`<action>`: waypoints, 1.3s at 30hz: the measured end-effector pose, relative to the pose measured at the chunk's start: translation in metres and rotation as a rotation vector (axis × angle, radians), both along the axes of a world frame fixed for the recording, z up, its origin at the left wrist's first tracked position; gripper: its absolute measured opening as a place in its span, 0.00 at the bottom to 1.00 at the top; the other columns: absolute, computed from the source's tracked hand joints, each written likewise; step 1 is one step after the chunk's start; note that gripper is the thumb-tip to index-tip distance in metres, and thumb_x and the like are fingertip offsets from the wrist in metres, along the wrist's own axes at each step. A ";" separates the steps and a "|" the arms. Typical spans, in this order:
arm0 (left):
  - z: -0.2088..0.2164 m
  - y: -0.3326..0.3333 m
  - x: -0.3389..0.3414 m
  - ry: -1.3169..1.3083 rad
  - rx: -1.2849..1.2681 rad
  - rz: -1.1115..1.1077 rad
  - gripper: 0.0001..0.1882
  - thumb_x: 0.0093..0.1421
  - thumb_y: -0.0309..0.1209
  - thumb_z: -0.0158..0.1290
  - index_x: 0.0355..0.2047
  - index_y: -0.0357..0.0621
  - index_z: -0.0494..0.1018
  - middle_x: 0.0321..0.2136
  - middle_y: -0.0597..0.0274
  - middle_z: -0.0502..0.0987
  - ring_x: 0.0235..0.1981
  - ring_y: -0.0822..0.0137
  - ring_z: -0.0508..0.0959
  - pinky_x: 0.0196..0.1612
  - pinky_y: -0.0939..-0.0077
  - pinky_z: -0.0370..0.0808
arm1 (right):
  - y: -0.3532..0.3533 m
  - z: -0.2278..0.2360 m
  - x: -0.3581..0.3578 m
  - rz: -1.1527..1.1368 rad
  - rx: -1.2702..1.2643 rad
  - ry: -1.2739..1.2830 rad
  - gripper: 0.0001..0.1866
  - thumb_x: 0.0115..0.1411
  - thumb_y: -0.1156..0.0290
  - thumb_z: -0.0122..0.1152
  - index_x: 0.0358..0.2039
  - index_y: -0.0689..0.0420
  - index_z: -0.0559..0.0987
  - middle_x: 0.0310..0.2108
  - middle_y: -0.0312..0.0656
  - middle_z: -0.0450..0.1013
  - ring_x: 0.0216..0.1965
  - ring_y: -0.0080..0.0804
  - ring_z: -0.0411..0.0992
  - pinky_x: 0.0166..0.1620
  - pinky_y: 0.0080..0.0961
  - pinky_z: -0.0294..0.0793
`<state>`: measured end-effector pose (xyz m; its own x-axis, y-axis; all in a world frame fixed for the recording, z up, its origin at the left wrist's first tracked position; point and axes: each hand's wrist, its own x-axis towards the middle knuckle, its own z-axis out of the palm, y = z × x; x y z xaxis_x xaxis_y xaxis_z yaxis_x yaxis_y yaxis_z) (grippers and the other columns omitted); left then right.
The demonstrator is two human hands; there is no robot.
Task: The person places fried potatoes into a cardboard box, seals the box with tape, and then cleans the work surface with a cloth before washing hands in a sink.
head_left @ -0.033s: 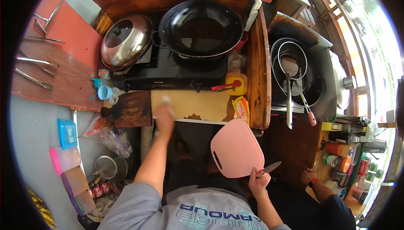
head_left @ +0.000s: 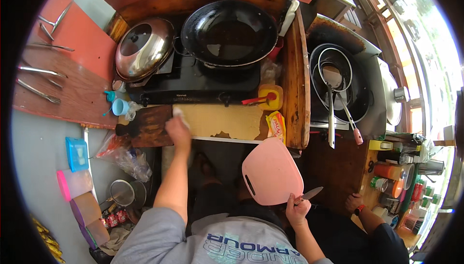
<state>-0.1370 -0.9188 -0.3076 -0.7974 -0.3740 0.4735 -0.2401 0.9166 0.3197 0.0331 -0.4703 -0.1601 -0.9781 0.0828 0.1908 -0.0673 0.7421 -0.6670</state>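
My left hand (head_left: 178,129) is closed on a small white crumpled cloth (head_left: 178,112). It presses at the left end of the tan cardboard sheet (head_left: 217,120), right beside the dark wooden cutting board (head_left: 151,124); motion blurs it slightly. Lower right, my right hand (head_left: 298,210) grips the edge of a pink cutting board (head_left: 274,172), held tilted in front of my body. That same hand also holds a knife (head_left: 311,193), its blade pointing right, away from the board.
Beyond the cardboard stands a black stove (head_left: 193,95) bearing a large wok (head_left: 229,34) and a lidded pan (head_left: 145,49). A yellow tub (head_left: 272,100) with a red spoon and a yellow packet (head_left: 276,126) sit at right. Another person's hand (head_left: 355,202) rests by the jar shelf.
My left hand has slid left along the cardboard with the white cloth, up to the dark wooden board. My right hand, the pink board and the knife stay about where they were.
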 end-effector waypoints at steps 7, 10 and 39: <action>-0.022 0.021 -0.058 -0.095 0.110 0.320 0.06 0.59 0.27 0.51 0.32 0.42 0.78 0.30 0.51 0.78 0.38 0.48 0.75 0.41 0.50 0.67 | -0.001 0.013 0.001 0.012 -0.010 -0.023 0.21 0.54 0.80 0.66 0.12 0.54 0.65 0.12 0.43 0.65 0.12 0.45 0.68 0.18 0.33 0.62; -0.018 0.089 -0.041 -0.104 0.144 -0.195 0.07 0.57 0.24 0.51 0.34 0.41 0.77 0.33 0.51 0.77 0.37 0.48 0.74 0.42 0.49 0.66 | 0.009 0.007 0.007 -0.026 -0.025 -0.032 0.19 0.56 0.80 0.65 0.13 0.56 0.66 0.12 0.44 0.66 0.13 0.42 0.68 0.19 0.31 0.62; 0.002 0.129 -0.033 -0.049 0.373 -0.528 0.10 0.53 0.18 0.51 0.35 0.41 0.78 0.33 0.49 0.79 0.39 0.46 0.77 0.45 0.55 0.73 | 0.046 0.012 0.023 -0.008 -0.038 0.029 0.17 0.52 0.80 0.68 0.14 0.55 0.67 0.14 0.41 0.66 0.13 0.40 0.67 0.17 0.32 0.63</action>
